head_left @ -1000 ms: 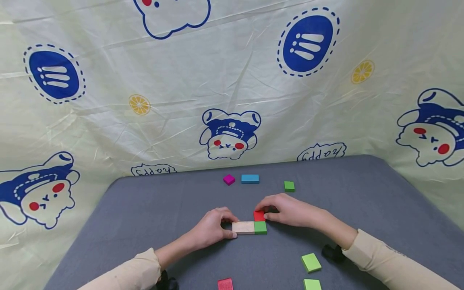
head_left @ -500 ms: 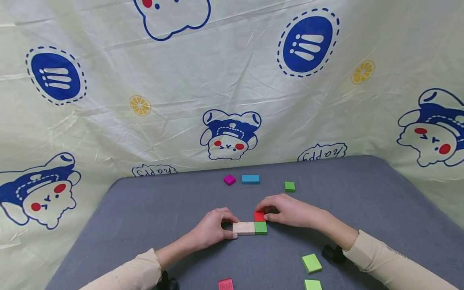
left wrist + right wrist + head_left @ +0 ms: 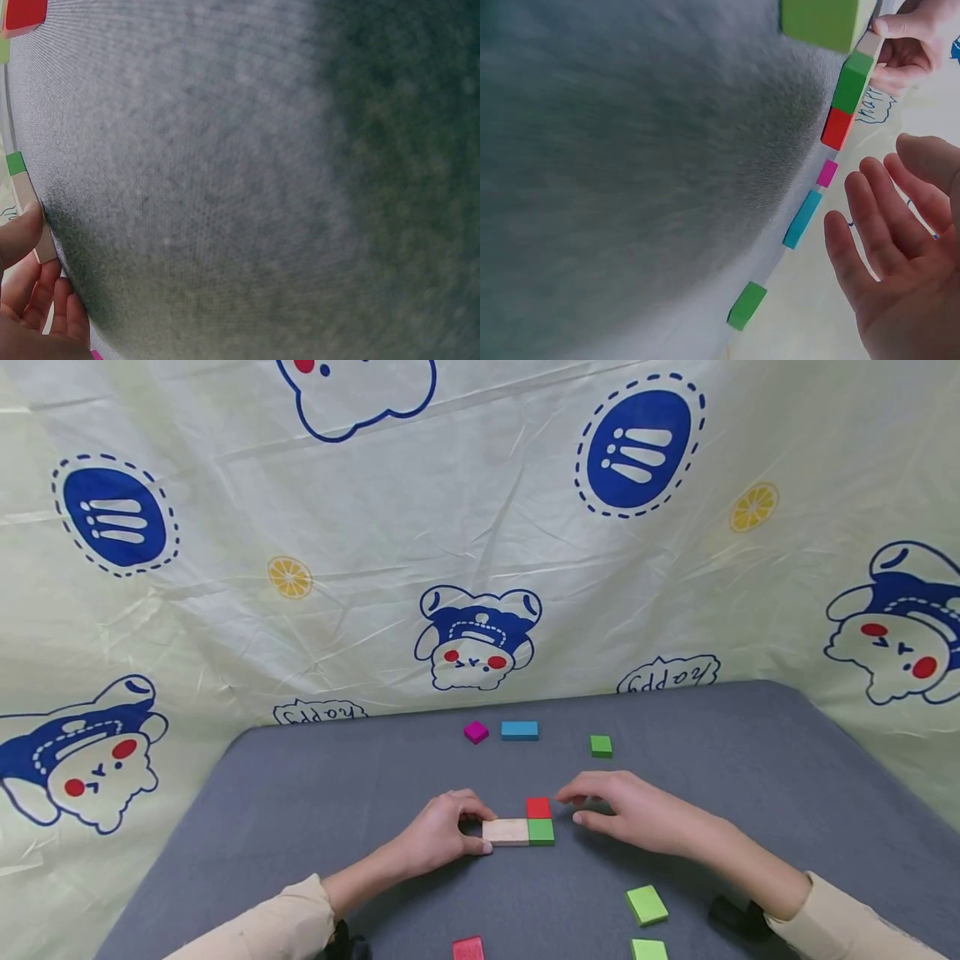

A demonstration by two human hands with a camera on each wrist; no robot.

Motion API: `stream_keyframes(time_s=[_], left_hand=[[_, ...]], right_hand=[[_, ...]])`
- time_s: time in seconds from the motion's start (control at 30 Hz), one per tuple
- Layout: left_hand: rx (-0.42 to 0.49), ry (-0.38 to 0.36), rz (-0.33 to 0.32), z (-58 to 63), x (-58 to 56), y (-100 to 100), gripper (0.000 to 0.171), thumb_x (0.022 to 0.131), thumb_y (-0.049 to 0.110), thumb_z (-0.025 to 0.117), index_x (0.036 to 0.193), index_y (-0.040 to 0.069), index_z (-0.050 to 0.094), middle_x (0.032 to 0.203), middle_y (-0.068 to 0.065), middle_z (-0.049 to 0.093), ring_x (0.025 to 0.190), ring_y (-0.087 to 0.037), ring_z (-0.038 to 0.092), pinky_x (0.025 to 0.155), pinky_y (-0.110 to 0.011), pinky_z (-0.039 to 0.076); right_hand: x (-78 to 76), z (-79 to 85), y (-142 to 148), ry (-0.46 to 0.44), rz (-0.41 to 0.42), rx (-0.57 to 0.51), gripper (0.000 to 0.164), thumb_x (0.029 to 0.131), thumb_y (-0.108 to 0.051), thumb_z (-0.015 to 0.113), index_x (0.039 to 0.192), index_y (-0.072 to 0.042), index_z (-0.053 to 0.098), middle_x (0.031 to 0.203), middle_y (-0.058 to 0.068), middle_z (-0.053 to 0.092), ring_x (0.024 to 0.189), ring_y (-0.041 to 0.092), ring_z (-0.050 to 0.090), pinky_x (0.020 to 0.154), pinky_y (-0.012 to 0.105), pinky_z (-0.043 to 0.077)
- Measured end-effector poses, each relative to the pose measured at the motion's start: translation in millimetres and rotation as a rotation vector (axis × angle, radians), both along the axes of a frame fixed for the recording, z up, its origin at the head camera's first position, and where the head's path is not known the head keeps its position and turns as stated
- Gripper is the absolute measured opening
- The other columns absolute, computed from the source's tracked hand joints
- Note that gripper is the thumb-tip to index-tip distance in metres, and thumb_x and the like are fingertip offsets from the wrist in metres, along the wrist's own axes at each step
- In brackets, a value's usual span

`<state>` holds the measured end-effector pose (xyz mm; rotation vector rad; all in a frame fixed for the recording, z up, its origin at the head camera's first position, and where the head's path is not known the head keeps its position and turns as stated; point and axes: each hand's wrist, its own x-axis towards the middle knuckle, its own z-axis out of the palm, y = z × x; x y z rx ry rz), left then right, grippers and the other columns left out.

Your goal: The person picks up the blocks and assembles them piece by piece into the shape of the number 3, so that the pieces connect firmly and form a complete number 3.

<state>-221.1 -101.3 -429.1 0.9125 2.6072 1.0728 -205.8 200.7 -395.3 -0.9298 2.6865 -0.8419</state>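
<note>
In the head view my left hand grips the left end of a plain wooden block, thumb at the near side and fingers at the far side. A green block abuts the wooden block's right end. Touching the green one's far side is a red block. To the right of these, my right hand is held apart from the red block, holding nothing. The right wrist view shows that hand's fingers spread and the palm bare. The left wrist view shows the thumb on the wooden block.
Farther back on the grey table lie a magenta block, a blue block and a small green block. Nearer are two light green blocks, one fully visible, and a reddish block. A printed cloth hangs behind.
My right hand has let go of the red block and moved off to the right, its fingers parted. The red block stays against the green one. My left hand keeps its hold.
</note>
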Motion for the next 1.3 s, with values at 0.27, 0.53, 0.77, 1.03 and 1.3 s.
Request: stream_keyframes(time_s=[0.27,0.53,0.77,1.03,1.3], left_hand=[[-0.017,0.005,0.004,0.5,-0.1,0,0.027,0.079,0.012,0.083,0.105,0.014,0.075,0.096,0.009,0.061,0.091,-0.011,0.055,0.083,-0.031,0.046],[-0.005,-0.004,0.007,1.6,1.7,0,0.027,0.079,0.012,0.083,0.105,0.014,0.075,0.095,0.009,0.061,0.092,-0.011,0.055,0.083,-0.031,0.046],[0.0,-0.001,0.0,1.4,0.7,0,0.026,0.079,0.012,0.082,0.104,0.014,0.075,0.096,0.009,0.061,0.093,-0.013,0.055,0.084,-0.031,0.046],[-0.02,-0.017,0.008,0.1,1.2,0,0.026,0.081,0.012,0.082,0.106,0.015,0.075,0.095,0.011,0.06,0.092,-0.01,0.054,0.084,-0.03,0.045],[-0.032,-0.022,0.021,-0.2,0.3,0,0.026,0.081,0.013,0.082,0.106,0.016,0.075,0.096,0.012,0.06,0.092,-0.008,0.053,0.085,-0.03,0.045]], right_hand=[[24.4,-1.8,22,0.043,0.016,-0.031,0.028,0.095,-0.025,0.067,0.122,-0.019,0.067,0.116,-0.01,0.064,0.105,0.01,0.059,0.089,0.039,0.049],[44.4,-3.2,38,0.018,0.039,-0.044,0.028,0.096,-0.034,0.064,0.122,-0.023,0.066,0.116,-0.012,0.063,0.105,0.009,0.059,0.088,0.034,0.049],[58.6,-11.0,51,0.008,0.105,-0.08,0.026,0.096,-0.029,0.065,0.122,-0.025,0.065,0.115,-0.013,0.062,0.101,0.007,0.059,0.083,0.031,0.05],[68.4,-16.3,61,-0.015,0.168,-0.134,0.026,0.093,-0.022,0.069,0.119,-0.025,0.065,0.11,-0.015,0.063,0.095,0.004,0.06,0.076,0.026,0.05],[69.7,-18.9,67,-0.146,0.243,-0.157,0.033,0.09,-0.018,0.072,0.121,-0.025,0.064,0.113,-0.013,0.061,0.094,0.004,0.057,0.073,0.025,0.048]])
